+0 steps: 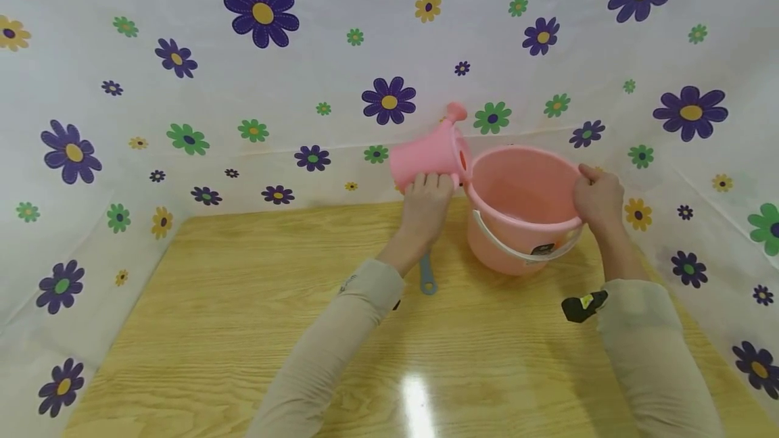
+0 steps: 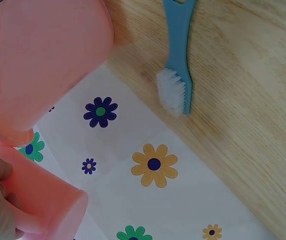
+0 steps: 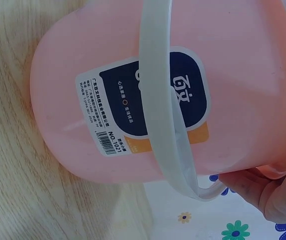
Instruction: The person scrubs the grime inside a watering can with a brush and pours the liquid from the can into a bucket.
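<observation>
In the head view, my left hand [image 1: 428, 205] grips a pink toy watering can [image 1: 422, 153] by its handle. The can lies tipped on its side in the air, its open top facing right, close against the rim of a pink bucket [image 1: 520, 235]. My right hand [image 1: 599, 196] holds the bucket's right rim, thumb on top. A white bail handle [image 3: 155, 100] hangs down across the bucket's labelled front in the right wrist view. On the table, a blue brush [image 2: 178, 55] with white bristles lies below the left hand; that hand partly hides it in the head view.
The wooden table [image 1: 243, 303] carries the bucket and brush. A white cloth with printed flowers [image 1: 328, 134] rises behind the table and along both sides, close behind the can and bucket. A paper label [image 3: 100, 110] is stuck on the bucket.
</observation>
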Action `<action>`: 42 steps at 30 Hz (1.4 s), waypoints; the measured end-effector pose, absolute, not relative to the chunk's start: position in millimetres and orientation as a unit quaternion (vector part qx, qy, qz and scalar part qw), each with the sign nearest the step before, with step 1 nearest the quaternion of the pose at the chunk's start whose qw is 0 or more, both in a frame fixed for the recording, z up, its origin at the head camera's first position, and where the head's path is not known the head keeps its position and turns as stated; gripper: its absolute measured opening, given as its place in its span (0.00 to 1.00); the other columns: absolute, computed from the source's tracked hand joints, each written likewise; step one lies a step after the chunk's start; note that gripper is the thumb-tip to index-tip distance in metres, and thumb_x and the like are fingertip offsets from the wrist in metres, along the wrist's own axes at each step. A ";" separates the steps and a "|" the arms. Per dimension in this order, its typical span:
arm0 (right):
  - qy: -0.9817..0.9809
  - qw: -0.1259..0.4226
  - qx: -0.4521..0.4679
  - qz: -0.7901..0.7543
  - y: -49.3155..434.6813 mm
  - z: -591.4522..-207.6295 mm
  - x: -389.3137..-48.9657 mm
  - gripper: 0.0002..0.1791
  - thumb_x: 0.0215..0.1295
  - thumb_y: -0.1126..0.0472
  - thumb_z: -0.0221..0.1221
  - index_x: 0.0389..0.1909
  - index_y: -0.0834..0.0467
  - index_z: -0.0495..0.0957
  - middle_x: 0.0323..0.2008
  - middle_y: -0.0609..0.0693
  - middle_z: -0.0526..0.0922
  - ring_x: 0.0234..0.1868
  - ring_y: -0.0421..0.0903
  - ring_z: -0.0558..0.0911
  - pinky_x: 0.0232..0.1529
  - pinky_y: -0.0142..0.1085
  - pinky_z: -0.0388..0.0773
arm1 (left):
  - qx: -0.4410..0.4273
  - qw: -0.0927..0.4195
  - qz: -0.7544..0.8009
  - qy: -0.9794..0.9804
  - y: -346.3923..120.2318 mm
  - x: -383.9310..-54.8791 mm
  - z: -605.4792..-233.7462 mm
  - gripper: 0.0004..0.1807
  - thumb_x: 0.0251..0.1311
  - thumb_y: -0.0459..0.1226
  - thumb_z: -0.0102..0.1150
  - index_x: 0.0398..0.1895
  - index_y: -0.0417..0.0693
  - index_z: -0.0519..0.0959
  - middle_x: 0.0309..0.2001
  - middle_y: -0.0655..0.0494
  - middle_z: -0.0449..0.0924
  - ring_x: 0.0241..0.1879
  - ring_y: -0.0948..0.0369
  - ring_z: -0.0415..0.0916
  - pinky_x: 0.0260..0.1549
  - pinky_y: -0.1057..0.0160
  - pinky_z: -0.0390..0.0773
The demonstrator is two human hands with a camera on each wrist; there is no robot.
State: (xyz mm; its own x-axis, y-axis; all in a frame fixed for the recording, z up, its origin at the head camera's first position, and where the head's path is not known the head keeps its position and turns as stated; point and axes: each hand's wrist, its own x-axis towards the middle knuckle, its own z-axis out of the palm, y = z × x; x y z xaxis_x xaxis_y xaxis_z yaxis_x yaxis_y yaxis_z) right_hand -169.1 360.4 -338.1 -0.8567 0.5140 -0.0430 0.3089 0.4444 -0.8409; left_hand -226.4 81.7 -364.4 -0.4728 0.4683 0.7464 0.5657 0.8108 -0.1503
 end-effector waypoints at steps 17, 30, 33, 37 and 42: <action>-0.841 0.113 -0.240 0.471 353.2 -337.5 -170.8 0.29 0.75 0.60 0.35 0.76 0.55 0.52 0.75 0.58 0.55 0.75 0.59 0.58 0.68 0.50 0.65 | -0.288 0.373 -0.090 -0.878 71.2 -220.3 -375.2 0.07 0.68 0.34 0.59 0.31 0.42 0.75 0.28 0.52 0.77 0.29 0.58 0.71 0.30 0.66 0.72; -0.843 0.110 -0.237 0.470 351.5 -339.3 -172.5 0.30 0.74 0.60 0.35 0.76 0.54 0.52 0.75 0.58 0.55 0.75 0.59 0.58 0.68 0.49 0.66 | -0.258 0.314 -0.225 -0.885 61.0 -212.3 -410.1 0.07 0.59 0.28 0.64 0.28 0.41 0.75 0.27 0.49 0.77 0.30 0.54 0.74 0.33 0.62 0.75; -0.845 0.113 -0.241 0.464 354.1 -339.0 -171.6 0.30 0.73 0.59 0.34 0.76 0.54 0.54 0.75 0.58 0.55 0.74 0.59 0.59 0.67 0.50 0.65 | -0.244 0.300 -0.278 -0.879 59.3 -209.9 -411.7 0.07 0.58 0.26 0.63 0.26 0.40 0.75 0.25 0.49 0.76 0.29 0.53 0.73 0.33 0.60 0.76; -0.840 0.121 -0.247 0.468 360.3 -339.4 -169.4 0.30 0.73 0.56 0.34 0.76 0.53 0.55 0.76 0.58 0.55 0.75 0.59 0.56 0.70 0.52 0.61 | -0.219 0.266 -0.359 -0.867 54.9 -207.5 -411.6 0.09 0.57 0.24 0.60 0.23 0.40 0.73 0.24 0.50 0.73 0.27 0.54 0.69 0.29 0.60 0.73; -0.831 0.113 -0.255 0.482 363.1 -341.7 -165.1 0.31 0.73 0.55 0.34 0.76 0.52 0.55 0.76 0.59 0.55 0.66 0.57 0.68 0.52 0.37 0.76 | -0.178 0.196 -0.458 -0.849 43.8 -207.2 -411.5 0.12 0.59 0.26 0.58 0.21 0.44 0.69 0.23 0.54 0.67 0.26 0.58 0.66 0.24 0.65 0.67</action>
